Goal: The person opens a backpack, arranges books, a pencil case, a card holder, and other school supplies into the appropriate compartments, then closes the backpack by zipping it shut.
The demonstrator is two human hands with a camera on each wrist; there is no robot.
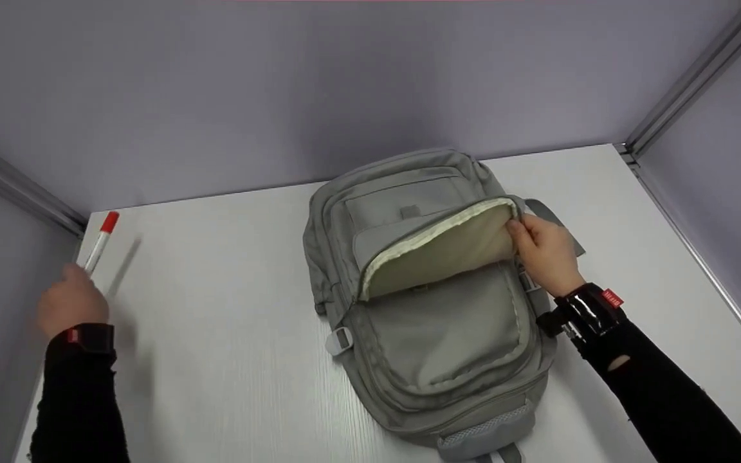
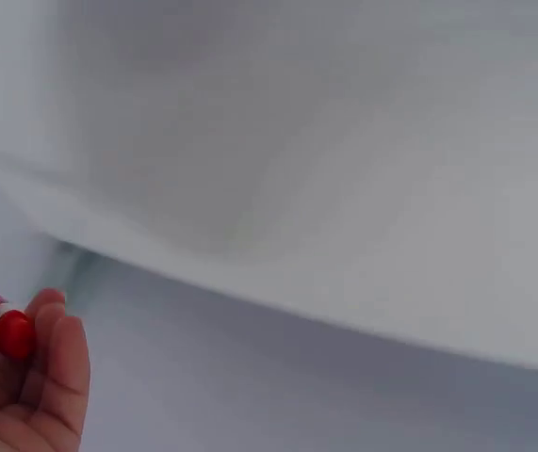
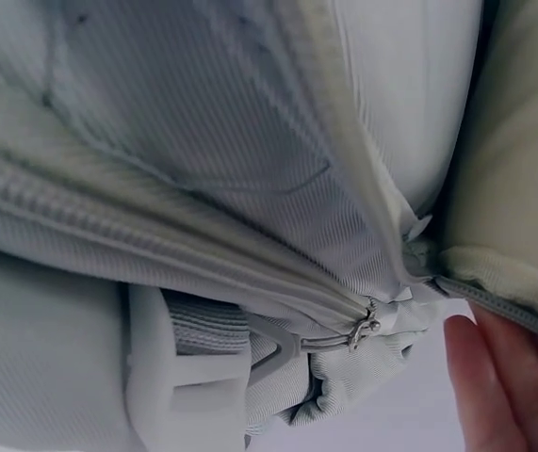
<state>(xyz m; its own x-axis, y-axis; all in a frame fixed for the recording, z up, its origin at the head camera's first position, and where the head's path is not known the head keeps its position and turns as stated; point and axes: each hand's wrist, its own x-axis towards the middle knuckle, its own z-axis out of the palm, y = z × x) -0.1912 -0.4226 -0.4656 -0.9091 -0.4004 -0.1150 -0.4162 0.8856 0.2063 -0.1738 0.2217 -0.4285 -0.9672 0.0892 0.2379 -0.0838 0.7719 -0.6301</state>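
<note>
The backpack point(image 1: 428, 302) lies on the table point(image 1: 229, 334), its pocket already open. The right hand point(image 1: 544, 251) pinches the flap up. The left hand point(image 1: 71, 302) grips a marker point(image 1: 101, 241), not yet inside.

Head view: looks from above, forward and down, over whole white table point(image 1: 229, 334), takes in backpack point(image 1: 422, 308) at centre, both hands, grey walls behind.

Left wrist view: very close behind left hand point(image 2: 24, 386), faces along marker point(image 2: 12, 333) toward blurred table edge and wall; shares marker and hand with head view.

Right wrist view: pressed close against backpack side, shows zipper point(image 3: 363, 330) and fingertips point(image 3: 495, 377); shares open pocket edge with head view.
</note>
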